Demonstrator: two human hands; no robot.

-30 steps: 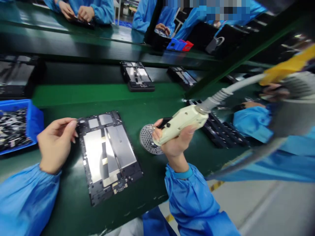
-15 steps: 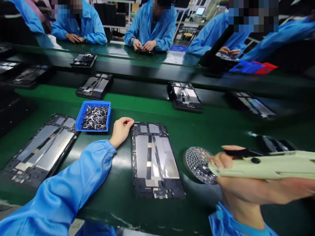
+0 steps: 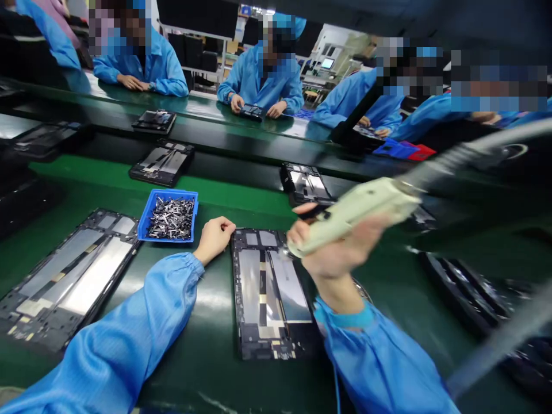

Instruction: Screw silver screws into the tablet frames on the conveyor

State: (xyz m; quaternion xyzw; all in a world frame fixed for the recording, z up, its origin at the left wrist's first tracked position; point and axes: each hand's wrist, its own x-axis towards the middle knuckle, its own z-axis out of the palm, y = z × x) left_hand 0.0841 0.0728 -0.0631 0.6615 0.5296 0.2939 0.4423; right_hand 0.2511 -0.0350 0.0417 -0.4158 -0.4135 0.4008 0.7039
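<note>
Pinning the frame's (image 3: pixel 269 299) top-left corner, left hand (image 3: pixel 214 238); screwdriver (image 3: pixel 353 214) above its right edge.

We see the tablet back frame (image 3: pixel 267 290) lying flat on the green bench (image 3: pixel 202 328), its long side running 12 to 6, with a black rim around silvery plates. Our right hand (image 3: pixel 340 256) grips the cream electric screwdriver (image 3: pixel 360 214), tilted over the frame's 1 o'clock corner, tip pointing toward 8.

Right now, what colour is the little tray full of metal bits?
The tray is bright blue, clearest in the head view.
</note>
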